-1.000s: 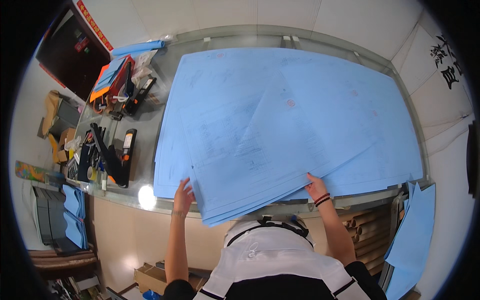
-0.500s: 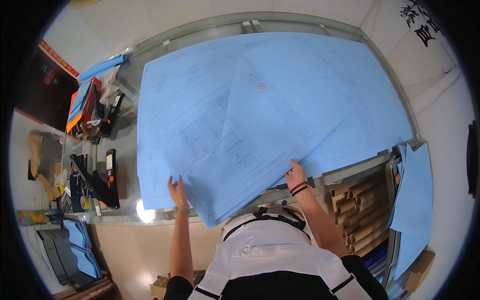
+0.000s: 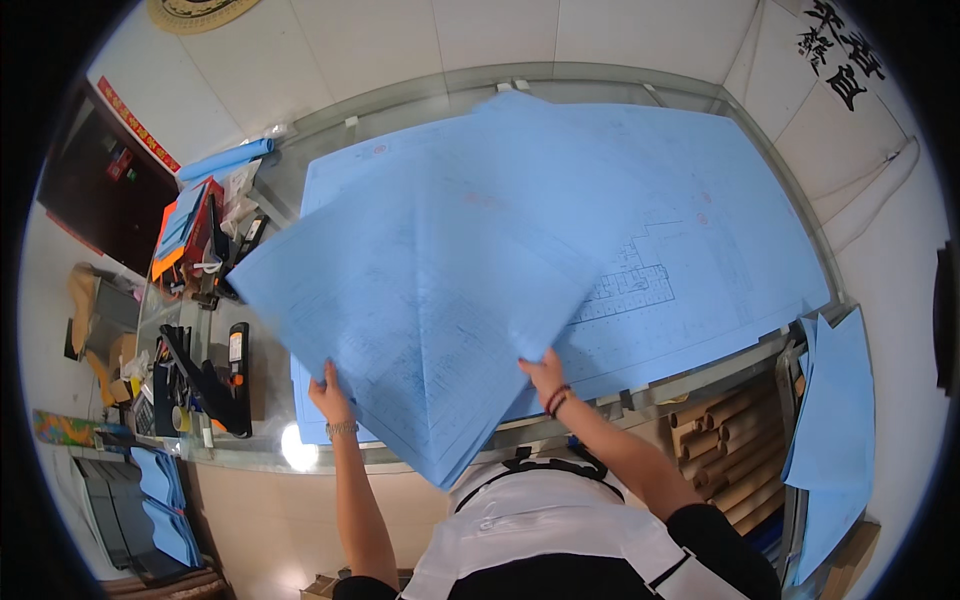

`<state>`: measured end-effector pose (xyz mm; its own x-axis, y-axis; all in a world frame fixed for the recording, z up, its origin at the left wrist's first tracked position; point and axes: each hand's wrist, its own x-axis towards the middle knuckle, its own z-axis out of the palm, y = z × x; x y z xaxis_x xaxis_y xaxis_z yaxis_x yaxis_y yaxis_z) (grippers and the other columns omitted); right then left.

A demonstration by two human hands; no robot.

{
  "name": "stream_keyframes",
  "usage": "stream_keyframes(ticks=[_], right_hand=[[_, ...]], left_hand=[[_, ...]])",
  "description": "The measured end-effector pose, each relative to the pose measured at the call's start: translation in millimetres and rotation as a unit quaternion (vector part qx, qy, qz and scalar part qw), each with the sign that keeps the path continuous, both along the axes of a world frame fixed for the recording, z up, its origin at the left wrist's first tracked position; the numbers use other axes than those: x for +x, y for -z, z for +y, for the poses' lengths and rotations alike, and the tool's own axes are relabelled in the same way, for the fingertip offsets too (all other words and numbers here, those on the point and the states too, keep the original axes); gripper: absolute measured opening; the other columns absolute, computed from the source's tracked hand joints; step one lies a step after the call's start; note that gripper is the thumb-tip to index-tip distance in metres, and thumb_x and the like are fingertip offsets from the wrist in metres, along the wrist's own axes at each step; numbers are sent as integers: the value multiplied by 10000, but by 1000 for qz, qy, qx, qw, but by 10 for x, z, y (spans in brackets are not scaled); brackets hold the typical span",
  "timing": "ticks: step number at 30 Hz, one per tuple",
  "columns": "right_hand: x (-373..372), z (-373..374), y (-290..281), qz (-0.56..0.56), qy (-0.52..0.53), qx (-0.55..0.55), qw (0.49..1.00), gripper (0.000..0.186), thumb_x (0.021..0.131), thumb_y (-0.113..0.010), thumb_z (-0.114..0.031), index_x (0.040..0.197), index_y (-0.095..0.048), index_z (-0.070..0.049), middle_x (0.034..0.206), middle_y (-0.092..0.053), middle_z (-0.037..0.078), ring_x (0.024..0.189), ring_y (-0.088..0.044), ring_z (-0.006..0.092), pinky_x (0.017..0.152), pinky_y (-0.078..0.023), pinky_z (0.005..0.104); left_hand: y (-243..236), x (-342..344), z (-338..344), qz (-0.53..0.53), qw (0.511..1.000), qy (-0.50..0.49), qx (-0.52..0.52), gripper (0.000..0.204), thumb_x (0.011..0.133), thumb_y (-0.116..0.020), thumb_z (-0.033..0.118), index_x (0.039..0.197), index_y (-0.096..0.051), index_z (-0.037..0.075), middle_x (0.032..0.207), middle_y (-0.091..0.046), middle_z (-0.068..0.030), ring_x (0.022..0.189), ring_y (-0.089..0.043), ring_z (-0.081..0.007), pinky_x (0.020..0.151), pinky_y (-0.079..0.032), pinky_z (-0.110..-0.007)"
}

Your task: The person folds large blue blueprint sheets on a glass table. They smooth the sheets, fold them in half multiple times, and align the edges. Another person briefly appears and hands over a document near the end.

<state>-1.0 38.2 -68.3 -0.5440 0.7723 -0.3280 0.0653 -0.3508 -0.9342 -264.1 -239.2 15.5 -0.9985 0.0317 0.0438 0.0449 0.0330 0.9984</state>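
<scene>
Reference: clock positions centre on the held blue sheets (image 3: 375,325), with 6 o'clock nearest the person.

Location: the held sheets are over the near left part of the glass-topped table (image 3: 268,385), above the larger blue sheets (image 3: 745,230). Their near corner projects past the table edge toward the person's waist.

Orientation: the held sheets sit diagonally to the table. One corner points to 6 o'clock, one to between 9 and 10 o'clock, and the far corner to between 12 and 1 o'clock. A ridge or crease runs roughly from 12 to 6 o'clock. Which pair of edges forms the long axis cannot be determined, as the sheets are tilted and their right side blends with the blue beneath.

Appearance: light blue, thin and slightly bowed, with faint dark linework and a blurred reddish mark. More than one layer shows along the lower right edge.

Hands: the left hand (image 3: 333,402) pinches the edge between 7 and 8 o'clock. The right hand (image 3: 546,378) pinches the opposite edge near 4 o'clock.

Surroundings: a black stapler (image 3: 222,402) lies on the table near 8 o'clock; a dark line plan (image 3: 640,288) shows on the larger sheets at 3 o'clock
</scene>
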Motion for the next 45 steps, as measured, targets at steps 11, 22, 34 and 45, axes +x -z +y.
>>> stream_keyframes(ticks=[11,22,34,45], right_hand=[[-886,1125,-437,-235,-144,187,943,532,683,-795,-171,1115,-552,23,1137,-588,196,1006,-589,291,836,-486,370],[-827,817,-513,-434,-37,284,854,451,706,-744,-149,1118,-570,-94,1222,-435,152,1152,-421,358,912,-421,484],[-1023,1057,-755,-278,-52,42,958,745,745,-731,-203,1290,-345,129,1322,-411,279,1179,-486,368,976,-424,414],[-891,1047,-524,-152,-201,-144,957,1045,686,-818,-252,1424,-158,80,1483,-167,277,1385,-185,343,1089,-234,467]], left_hand=[[572,1349,239,-196,975,-98,23,292,849,-696,277,905,-615,2,826,-614,-29,677,-533,-92,518,-433,-247],[569,1356,-134,-237,964,111,-45,383,844,-695,258,774,-552,-91,704,-589,-95,528,-615,-178,442,-521,-270],[681,1337,-57,-231,965,106,-63,379,875,-647,164,679,-522,-135,643,-601,-172,490,-628,-238,447,-564,-307],[355,1605,-161,-387,881,231,-145,716,896,-459,586,877,-580,-119,764,-661,-219,646,-675,-295,580,-583,-328]])
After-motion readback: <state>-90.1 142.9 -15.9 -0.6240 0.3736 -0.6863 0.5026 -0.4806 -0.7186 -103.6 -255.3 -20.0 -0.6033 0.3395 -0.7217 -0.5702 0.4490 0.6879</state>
